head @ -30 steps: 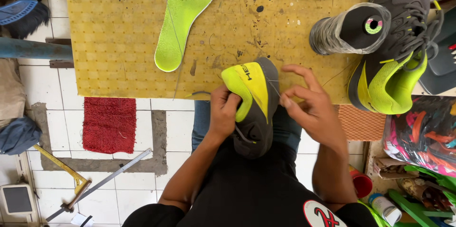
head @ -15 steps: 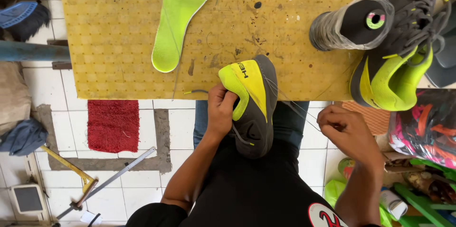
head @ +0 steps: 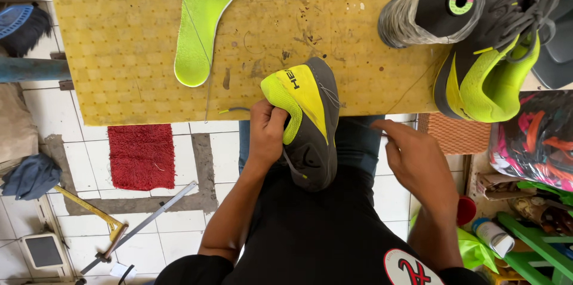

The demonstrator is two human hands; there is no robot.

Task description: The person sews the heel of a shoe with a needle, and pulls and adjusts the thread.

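While the left hand point(head: 267, 133) clamps the grey-and-yellow shoe point(head: 307, 124) at its yellow heel collar, thumb tucked inside, the shoe rests on the person's lap with its heel end propped against the near edge of the yellow workboard point(head: 119, 52). The right hand point(head: 415, 162) hangs apart to the right of the shoe, fingers pinched on a thin thread point(head: 358, 122) that runs taut back to the shoe; whether a needle is there too I cannot tell. This looks like hand-stitching the upper, at the moment of drawing a stitch tight. The next move likely calls for steady tension and a firm left-hand hold. A green insole point(head: 206, 16) lies far left on the board; the matching shoe point(head: 489, 64) and a thread spool point(head: 433, 10) sit far right.
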